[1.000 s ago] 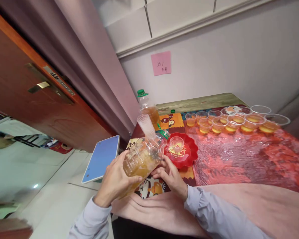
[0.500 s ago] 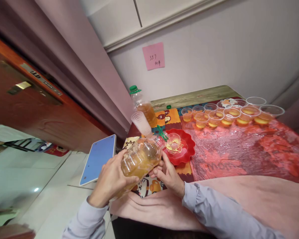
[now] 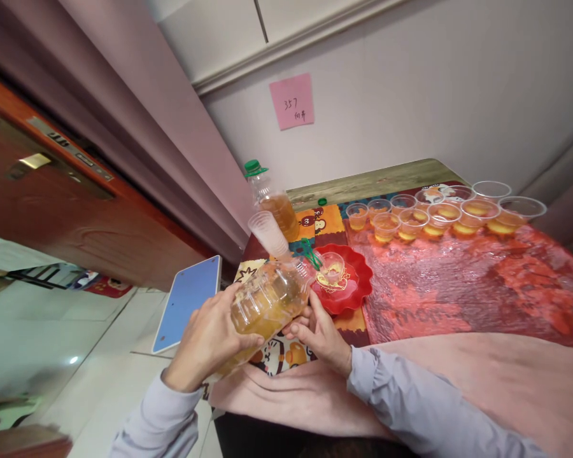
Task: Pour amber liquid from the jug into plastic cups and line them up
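Observation:
A large clear plastic bottle of yellowish liquid lies tilted in both my hands, its neck toward the upper right. My left hand is wrapped round its lower body. Under the neck and shoulder, my right hand supports it with bent fingers, some hidden by the bottle. The bottle's mouth is at a small clear cup, which stands on a red scalloped plate. A green bottle handle shows by the neck. Whether liquid is flowing I cannot tell.
Beyond the bottle stand a stack of clear cups and a second green-capped bottle. A green cap lies near them. Several filled cups stand in rows at the back right. A blue board is at the left.
The view has shifted slightly. Both hands keep the same hold on the tilted bottle, and the cup stays on the red plate.

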`<state>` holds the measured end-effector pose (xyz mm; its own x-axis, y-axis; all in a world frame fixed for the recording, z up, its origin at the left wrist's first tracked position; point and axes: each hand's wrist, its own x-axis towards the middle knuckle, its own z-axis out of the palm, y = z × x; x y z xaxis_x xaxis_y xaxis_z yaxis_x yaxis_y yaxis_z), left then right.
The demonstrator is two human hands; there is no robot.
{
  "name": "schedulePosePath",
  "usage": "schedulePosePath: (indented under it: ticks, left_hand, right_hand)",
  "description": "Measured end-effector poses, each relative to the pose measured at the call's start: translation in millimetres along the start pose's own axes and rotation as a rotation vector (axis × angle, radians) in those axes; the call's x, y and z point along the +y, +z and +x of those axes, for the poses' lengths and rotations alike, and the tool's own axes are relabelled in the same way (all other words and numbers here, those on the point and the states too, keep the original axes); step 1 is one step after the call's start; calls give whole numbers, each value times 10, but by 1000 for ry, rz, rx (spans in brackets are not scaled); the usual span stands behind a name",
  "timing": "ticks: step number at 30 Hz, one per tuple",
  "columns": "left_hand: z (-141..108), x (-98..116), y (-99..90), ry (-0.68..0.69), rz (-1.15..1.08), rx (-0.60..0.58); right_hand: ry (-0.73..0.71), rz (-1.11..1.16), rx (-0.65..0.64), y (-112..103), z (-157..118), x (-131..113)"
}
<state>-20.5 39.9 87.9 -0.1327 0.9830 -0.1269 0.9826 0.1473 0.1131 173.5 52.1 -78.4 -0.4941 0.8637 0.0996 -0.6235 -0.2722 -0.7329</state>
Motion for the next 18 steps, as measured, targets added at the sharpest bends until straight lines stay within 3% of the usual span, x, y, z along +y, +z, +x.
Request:
schedulePosePath:
  ticks: [18]
  left_hand:
    - [3,186,-167,-3,40,-9]
  right_hand:
    - [-4,5,-10,9,5,-18]
